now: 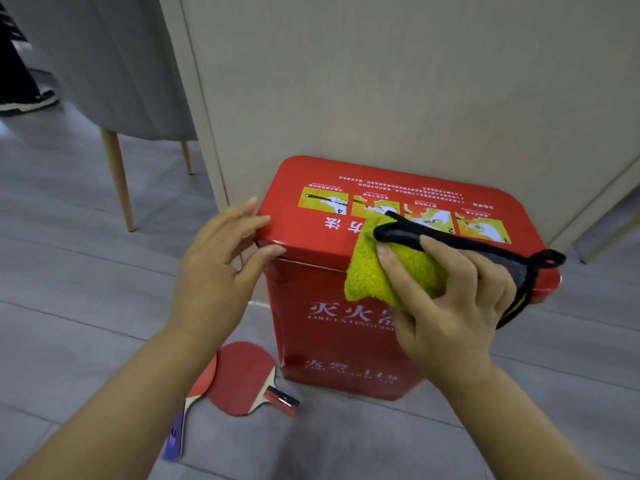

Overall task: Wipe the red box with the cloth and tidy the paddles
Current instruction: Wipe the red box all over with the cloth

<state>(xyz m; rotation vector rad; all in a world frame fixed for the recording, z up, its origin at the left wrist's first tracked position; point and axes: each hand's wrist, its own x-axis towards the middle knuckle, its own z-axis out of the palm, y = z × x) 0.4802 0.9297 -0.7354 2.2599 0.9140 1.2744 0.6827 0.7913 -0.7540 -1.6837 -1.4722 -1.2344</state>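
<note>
Single view here, wide-angle, riding on my head and tipped forward and down. I'm close in over the red box (329,344), its lid and front both showing, left hand (218,271) and right hand (450,303) near, floor (69,271) around, wall (381,81) behind.
</note>
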